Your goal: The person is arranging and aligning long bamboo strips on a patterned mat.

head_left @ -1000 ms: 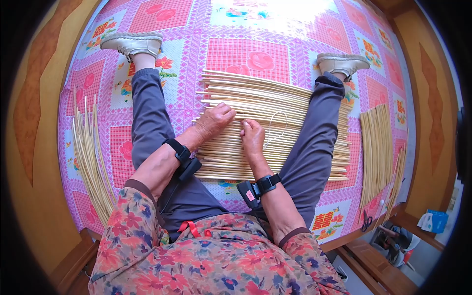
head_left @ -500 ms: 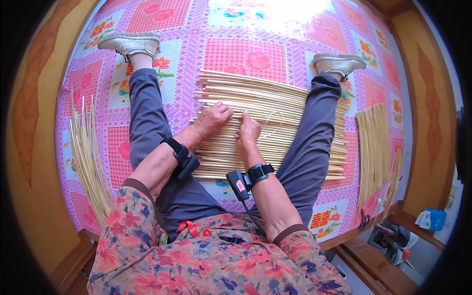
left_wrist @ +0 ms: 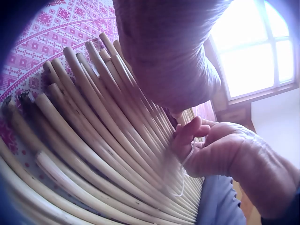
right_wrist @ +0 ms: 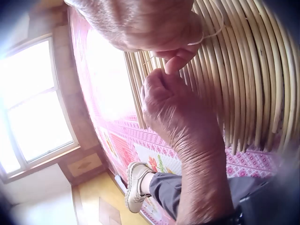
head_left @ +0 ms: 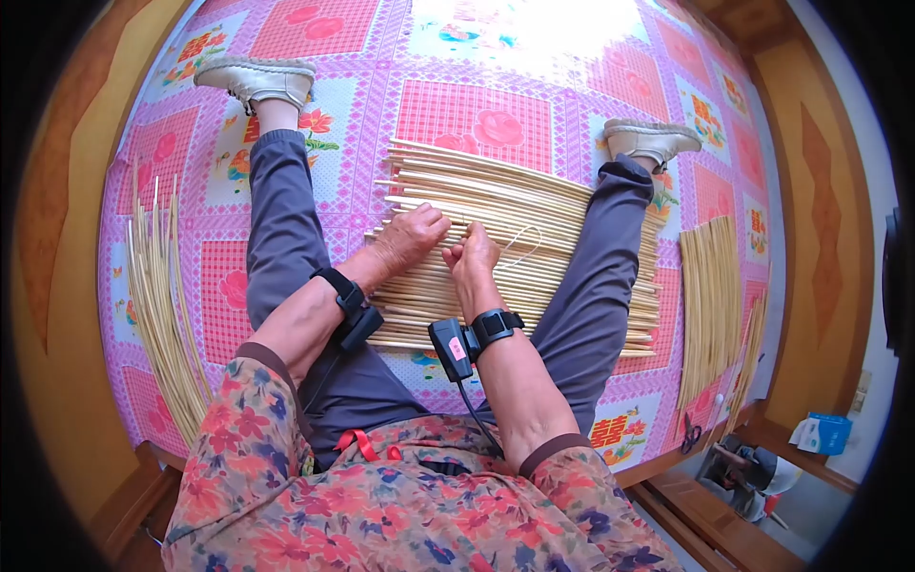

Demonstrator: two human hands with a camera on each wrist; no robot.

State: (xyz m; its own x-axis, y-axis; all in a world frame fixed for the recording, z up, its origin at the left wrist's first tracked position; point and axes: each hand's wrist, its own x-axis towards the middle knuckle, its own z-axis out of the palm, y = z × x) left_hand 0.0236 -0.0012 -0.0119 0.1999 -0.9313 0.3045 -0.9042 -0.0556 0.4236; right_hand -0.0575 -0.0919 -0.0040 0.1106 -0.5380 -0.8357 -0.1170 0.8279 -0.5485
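A mat of pale stalks (head_left: 534,205) lies side by side between the person's legs. Over its left part the left hand (head_left: 412,236) curls its fingers down on a stalk, its fingertips partly hidden. Right beside it, the right hand (head_left: 472,255) pinches a thin white cord, thumb and fingers bent. A loop of the cord (right_wrist: 223,23) trails from the right hand across the stalks. In the right wrist view, the fingertips of both hands meet close over the stalks. The left wrist view shows the right hand (left_wrist: 229,147) facing the left one, the cord hanging from its fingers.
Loose stalks (head_left: 162,315) lie at the left edge of the patterned sheet (head_left: 224,276). A flat bundle of stalks (head_left: 710,305) lies at the right, with scissors (head_left: 690,434) near it. The legs (head_left: 596,276) flank the mat. A blue packet (head_left: 824,434) sits at lower right.
The right hand has moved up and left toward the left hand, then slightly down, drawing the cord loop along. The left hand has stayed nearly in place.
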